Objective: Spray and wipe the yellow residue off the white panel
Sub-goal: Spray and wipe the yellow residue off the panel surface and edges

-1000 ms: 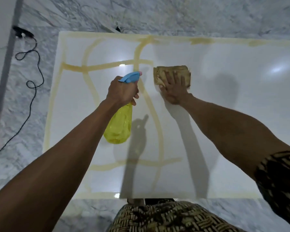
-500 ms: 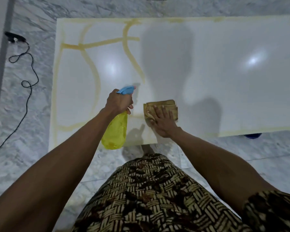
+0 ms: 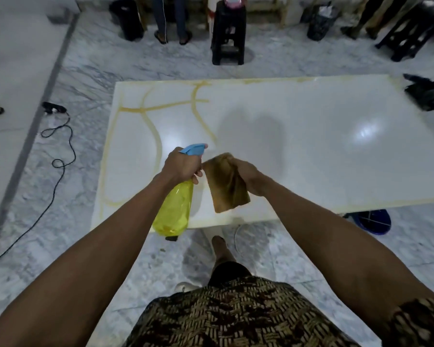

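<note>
A person's left hand (image 3: 182, 166) gripped the neck of a yellow spray bottle (image 3: 173, 211) with a blue nozzle, fingers curled round it, above the near edge of the white panel (image 3: 311, 151). The right hand (image 3: 246, 175) pinched a stained brown cloth (image 3: 227, 184), held clear of the panel. Yellow residue (image 3: 158, 106) streaked the panel's left half, which lay on a marble floor (image 3: 90, 71).

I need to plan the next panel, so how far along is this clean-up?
Roughly half done. The right half of the white panel looks free of streaks, apart from faint yellow along its edges. In hand: the left hand grips the spray bottle, and the right hand holds the stained cloth off the surface. Left: the yellow residue lines across the panel's left part.
</note>
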Demonstrator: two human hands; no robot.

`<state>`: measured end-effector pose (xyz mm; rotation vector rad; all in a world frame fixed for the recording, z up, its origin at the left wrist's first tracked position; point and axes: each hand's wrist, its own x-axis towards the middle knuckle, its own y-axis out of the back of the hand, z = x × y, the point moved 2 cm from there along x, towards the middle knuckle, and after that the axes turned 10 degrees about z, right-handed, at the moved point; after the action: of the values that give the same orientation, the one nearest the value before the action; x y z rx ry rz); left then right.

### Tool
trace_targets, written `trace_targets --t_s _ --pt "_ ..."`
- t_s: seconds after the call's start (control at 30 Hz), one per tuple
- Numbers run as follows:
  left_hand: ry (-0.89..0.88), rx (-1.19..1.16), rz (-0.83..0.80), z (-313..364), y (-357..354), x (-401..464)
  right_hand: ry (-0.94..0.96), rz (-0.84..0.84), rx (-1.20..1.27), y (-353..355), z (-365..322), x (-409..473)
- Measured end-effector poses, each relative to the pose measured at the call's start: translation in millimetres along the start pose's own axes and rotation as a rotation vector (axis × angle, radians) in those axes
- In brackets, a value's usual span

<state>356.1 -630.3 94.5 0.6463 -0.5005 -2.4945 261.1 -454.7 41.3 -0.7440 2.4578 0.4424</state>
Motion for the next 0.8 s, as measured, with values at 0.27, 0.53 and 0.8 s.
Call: trace_targets --t_s 0.27,0.53,0.8 --pt "-0.022 0.048 0.036 10 38 -17 -0.091 -0.196 0.770 -36 -57 -16" --pt "0.080 0.020 0.130 -9 61 -21 -0.120 -0.186 0.740 -66 -69 -8" --pt "0.077 0.014 0.164 -8 73 -3 -0.170 -0.186 0.731 -80 -78 16"
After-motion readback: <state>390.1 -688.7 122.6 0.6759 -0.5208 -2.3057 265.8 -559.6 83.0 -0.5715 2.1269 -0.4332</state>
